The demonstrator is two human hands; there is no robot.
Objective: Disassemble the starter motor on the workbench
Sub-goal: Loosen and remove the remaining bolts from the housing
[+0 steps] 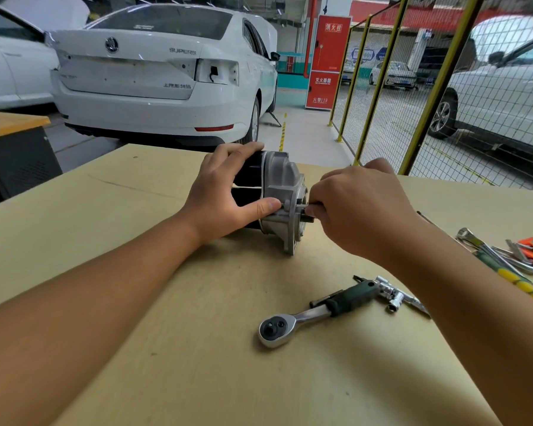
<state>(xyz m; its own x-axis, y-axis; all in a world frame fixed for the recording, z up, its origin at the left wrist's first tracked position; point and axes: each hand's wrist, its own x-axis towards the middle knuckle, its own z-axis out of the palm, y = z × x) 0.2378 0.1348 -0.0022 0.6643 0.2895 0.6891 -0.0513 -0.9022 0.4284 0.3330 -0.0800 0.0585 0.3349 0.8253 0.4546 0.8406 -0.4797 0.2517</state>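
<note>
Fingers of the left hand (225,192) wrap the starter motor (277,195) lying mid-tabletop (136,241); the right hand (357,207), at three o'clock, pinches a thin tool against its aluminium end. Ratchet wrench (308,315) lies at five o'clock.

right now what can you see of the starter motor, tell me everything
The starter motor lies on its side on the tan workbench. It has a black round body on the left and a grey cast-metal end housing with a flange on the right. The left hand grips the body, thumb on the housing. The right hand holds a thin tool against the housing's end face; its tip is hidden. No part looks removed yet.
</note>
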